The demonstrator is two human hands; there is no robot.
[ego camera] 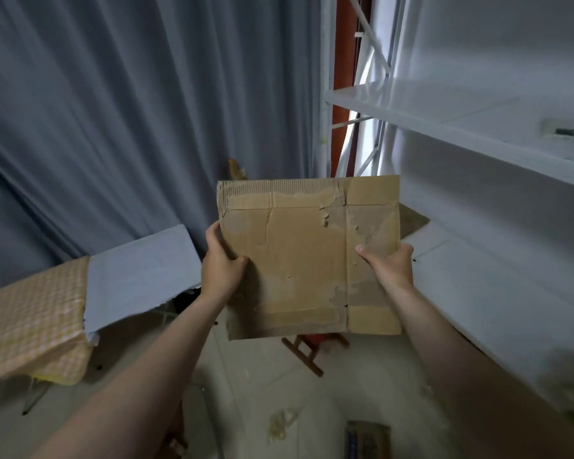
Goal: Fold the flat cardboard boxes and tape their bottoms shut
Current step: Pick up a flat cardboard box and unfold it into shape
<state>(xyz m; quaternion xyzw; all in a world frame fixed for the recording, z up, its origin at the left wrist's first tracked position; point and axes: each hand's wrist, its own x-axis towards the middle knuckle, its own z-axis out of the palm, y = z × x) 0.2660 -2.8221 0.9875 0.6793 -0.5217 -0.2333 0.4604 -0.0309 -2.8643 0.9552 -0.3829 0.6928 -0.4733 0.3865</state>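
The person holds a flat cardboard box (309, 256) in the air with both hands, in front of the body and above the floor (279, 392). The box is not yet folded; it is one flat brown sheet, and its surface is worn, with torn paper and rests of old tape near the top edge and along a vertical crease on the right part.

The left hand (221, 261) grips the left edge of the box: the thumb lies on the front face and the fingers go behind the cardboard. The right hand (390, 263) grips the right edge in the same way, with the thumb on the front and the fingers hidden behind.

Behind the box hangs a grey curtain (130, 111). At the right stands a white shelf (478, 127), close to the box. At the left there is a table (140, 276) with a pale blue cover, and beside it a yellow checked cloth (30, 326). Under the box a wooden stool (307, 354) stands on the floor. Another piece of cardboard (367, 438) lies on the floor at the bottom of the view.
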